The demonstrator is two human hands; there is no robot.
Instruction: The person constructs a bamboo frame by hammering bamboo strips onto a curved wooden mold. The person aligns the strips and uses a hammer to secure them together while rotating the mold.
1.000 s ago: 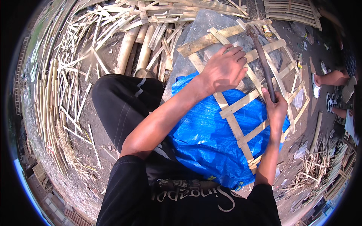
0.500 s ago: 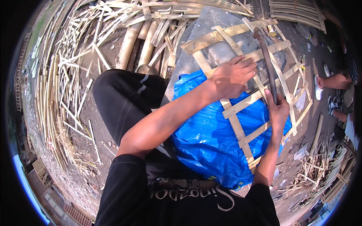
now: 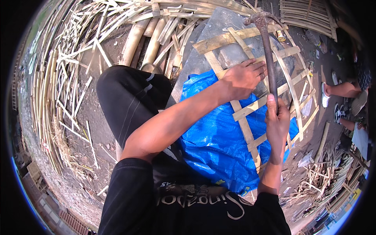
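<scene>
My right hand (image 3: 277, 117) is closed round the lower handle of a rusty claw hammer (image 3: 269, 58), thumb along the shaft. The hammer head is at the far end, over the far edge of a lattice (image 3: 246, 113) of flat, crossed bamboo strips. Across the middle of that lattice lies my left hand (image 3: 243, 79), palm down with fingers stretched out to the right; its thumb is hidden. Beneath the far part of the lattice is a grey stone slab (image 3: 219, 25). A crumpled blue tarp (image 3: 215, 145) covers my lap under the near part.
Split bamboo strips (image 3: 74, 70) are strewn at the left and far side, with thick bamboo poles (image 3: 154, 43) beyond my knee. At the far right stands a slatted bamboo panel (image 3: 307, 17). Another person's legs (image 3: 340, 90) show at right, above a pile of bamboo scraps (image 3: 325, 176).
The hammer and my right hand have shifted left, and the hammer head now shows side-on with its claw. My left hand has stayed nearly in place on the lattice.
</scene>
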